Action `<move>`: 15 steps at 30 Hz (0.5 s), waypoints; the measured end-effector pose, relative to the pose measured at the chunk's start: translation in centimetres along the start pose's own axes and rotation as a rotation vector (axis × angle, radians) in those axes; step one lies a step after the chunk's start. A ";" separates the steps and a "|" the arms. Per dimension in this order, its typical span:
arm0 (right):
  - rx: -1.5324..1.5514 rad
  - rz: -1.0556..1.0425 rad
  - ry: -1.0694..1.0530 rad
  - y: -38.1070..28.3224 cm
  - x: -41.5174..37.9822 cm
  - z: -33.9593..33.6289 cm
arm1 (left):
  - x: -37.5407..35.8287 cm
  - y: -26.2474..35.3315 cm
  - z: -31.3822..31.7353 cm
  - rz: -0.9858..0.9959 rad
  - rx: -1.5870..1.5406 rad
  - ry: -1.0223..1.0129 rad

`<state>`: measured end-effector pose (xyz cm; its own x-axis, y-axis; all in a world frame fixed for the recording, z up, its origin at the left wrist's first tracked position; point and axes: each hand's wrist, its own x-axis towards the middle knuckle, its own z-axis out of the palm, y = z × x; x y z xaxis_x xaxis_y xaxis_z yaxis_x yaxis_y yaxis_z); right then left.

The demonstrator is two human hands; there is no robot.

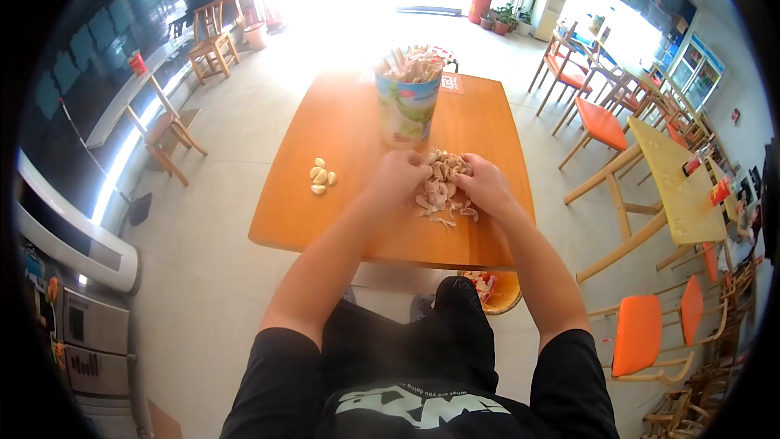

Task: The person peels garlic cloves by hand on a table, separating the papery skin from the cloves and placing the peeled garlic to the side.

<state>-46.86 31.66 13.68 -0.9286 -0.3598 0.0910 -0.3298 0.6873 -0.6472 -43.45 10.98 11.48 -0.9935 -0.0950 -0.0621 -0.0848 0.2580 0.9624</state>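
A heap of unpeeled garlic cloves and loose papery skins lies on the orange-brown wooden table. My left hand is at the heap's left edge, fingers curled together at the tips. Against the right side, my right hand has its thumb and fingers closed among the cloves. Whatever either hand pinches is too small or hidden to make out. Several peeled white garlic cloves sit apart, left of my left hand. Behind the heap stands a tall printed bucket packed with thin wrapped sticks.
Below the table's front edge, near my knee, is a yellow basket holding wrappers. A yellow-topped table and orange-seated chairs stand to the right. On the left are a wooden chair and a white counter.
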 end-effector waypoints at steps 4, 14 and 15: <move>-0.056 -0.047 0.107 1.6 3.4 2.0 | 2.3 -0.3 1.0 0.097 0.052 0.096; -0.046 -0.169 0.050 0.8 -6.2 -1.0 | -1.8 -0.1 -1.7 0.203 -0.138 0.219; -0.102 -0.167 0.016 0.5 -6.8 -0.7 | -2.9 0.8 -1.8 0.117 -0.114 0.182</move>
<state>-40.89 34.94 13.27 -0.8620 -0.4645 0.2030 -0.4939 0.6797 -0.5422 -40.52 9.73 12.90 -0.9653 -0.2450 0.0898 0.0488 0.1686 0.9845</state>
